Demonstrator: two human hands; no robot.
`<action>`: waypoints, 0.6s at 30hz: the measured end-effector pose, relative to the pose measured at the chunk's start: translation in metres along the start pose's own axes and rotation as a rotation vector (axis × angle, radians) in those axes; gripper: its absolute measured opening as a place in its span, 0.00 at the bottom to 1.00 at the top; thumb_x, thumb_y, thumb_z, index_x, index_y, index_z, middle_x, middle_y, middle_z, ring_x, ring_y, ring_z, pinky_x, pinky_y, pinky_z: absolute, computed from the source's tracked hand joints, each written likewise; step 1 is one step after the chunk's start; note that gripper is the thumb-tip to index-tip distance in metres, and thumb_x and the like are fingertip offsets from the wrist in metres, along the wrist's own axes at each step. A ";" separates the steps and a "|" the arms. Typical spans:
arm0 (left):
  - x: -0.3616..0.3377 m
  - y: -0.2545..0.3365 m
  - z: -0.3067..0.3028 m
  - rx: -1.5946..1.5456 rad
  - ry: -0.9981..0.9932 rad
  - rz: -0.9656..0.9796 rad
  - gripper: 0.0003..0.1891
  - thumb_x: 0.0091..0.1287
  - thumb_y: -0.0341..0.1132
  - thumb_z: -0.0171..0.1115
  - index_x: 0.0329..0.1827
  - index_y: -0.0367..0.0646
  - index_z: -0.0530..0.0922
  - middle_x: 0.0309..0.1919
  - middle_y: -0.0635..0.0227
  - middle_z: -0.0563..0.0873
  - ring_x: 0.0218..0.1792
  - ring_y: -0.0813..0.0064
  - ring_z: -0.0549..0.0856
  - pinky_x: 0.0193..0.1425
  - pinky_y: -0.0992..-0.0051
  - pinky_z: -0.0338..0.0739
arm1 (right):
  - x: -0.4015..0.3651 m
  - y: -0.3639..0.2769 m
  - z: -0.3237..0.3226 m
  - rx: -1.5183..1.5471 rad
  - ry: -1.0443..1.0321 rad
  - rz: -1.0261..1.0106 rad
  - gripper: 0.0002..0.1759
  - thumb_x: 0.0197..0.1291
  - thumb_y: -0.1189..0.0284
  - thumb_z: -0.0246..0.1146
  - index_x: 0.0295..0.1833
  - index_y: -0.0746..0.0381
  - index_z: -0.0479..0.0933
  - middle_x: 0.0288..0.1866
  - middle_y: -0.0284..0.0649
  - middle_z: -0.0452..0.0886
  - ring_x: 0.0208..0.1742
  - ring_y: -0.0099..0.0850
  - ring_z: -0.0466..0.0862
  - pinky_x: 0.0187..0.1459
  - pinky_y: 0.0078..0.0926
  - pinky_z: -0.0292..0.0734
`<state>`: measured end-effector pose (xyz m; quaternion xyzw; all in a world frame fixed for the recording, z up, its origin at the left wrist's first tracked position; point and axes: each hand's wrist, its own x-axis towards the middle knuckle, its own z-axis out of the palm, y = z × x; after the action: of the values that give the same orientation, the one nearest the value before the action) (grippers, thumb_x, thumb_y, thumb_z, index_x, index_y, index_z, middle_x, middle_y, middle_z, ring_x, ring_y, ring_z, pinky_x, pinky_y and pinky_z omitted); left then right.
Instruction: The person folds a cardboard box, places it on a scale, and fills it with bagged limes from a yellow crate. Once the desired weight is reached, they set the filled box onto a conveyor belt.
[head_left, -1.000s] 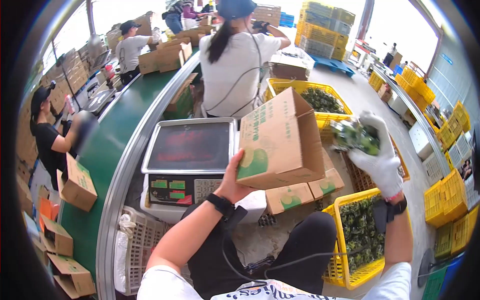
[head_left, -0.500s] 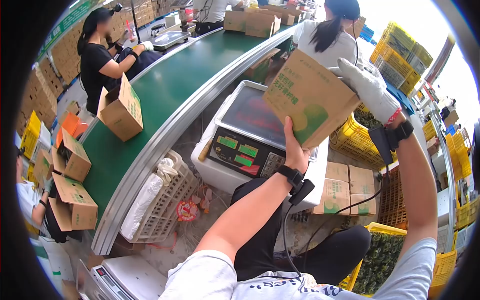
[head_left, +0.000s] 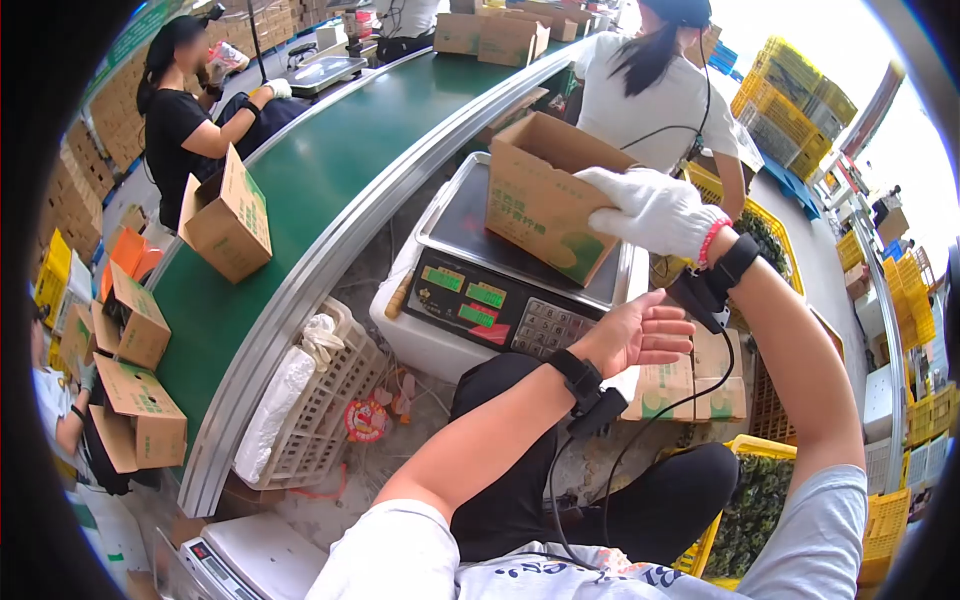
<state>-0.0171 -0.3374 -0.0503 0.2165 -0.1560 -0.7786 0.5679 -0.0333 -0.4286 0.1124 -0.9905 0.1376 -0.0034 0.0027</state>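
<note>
An open-topped cardboard box with green print stands on the metal pan of a digital scale. My right hand, in a white knitted glove, grips the box at its upper right edge. Bare and apart from the box, my left hand is beside the scale's keypad, palm turned up and fingers stretched out. Green digits glow on the scale's display panel. The inside of the box is mostly hidden by its front wall.
A green conveyor belt runs along the left, carrying open boxes. Beneath it stands a white plastic basket. Yellow crates of dark green produce sit at right. Co-workers are ahead and across the belt.
The box has come down from the air onto the scale, turned from tilted to upright. My left hand has let go of it and moved right and down; my right hand still holds it.
</note>
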 end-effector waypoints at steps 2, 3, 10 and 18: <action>0.004 -0.002 0.004 0.444 0.112 0.346 0.16 0.81 0.42 0.50 0.52 0.38 0.78 0.43 0.58 0.90 0.38 0.72 0.91 0.40 0.75 0.85 | -0.002 0.004 0.007 0.012 0.017 -0.035 0.29 0.68 0.53 0.60 0.71 0.50 0.71 0.47 0.51 0.85 0.52 0.50 0.85 0.53 0.44 0.80; 0.006 0.000 -0.002 0.627 0.194 0.583 0.12 0.79 0.39 0.53 0.50 0.38 0.78 0.38 0.63 0.89 0.33 0.78 0.87 0.36 0.78 0.80 | -0.003 0.007 0.006 0.004 0.011 -0.015 0.29 0.68 0.53 0.60 0.71 0.50 0.71 0.47 0.51 0.85 0.53 0.50 0.85 0.53 0.45 0.80; -0.013 0.042 0.016 0.830 0.574 1.346 0.08 0.71 0.30 0.64 0.48 0.41 0.76 0.26 0.72 0.80 0.24 0.82 0.75 0.30 0.77 0.71 | -0.026 0.022 0.011 0.301 0.477 -0.078 0.33 0.72 0.50 0.57 0.74 0.59 0.70 0.69 0.52 0.77 0.69 0.48 0.77 0.70 0.38 0.70; -0.004 0.055 0.011 1.041 0.701 1.325 0.23 0.66 0.32 0.68 0.64 0.43 0.72 0.26 0.75 0.71 0.26 0.83 0.71 0.31 0.79 0.69 | -0.234 0.071 0.018 0.604 0.594 0.544 0.29 0.75 0.65 0.57 0.75 0.68 0.68 0.71 0.47 0.75 0.72 0.35 0.74 0.75 0.32 0.64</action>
<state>0.0231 -0.3508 -0.0131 0.5356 -0.3985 -0.0140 0.7444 -0.2775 -0.4329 0.0921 -0.8299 0.3786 -0.3239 0.2510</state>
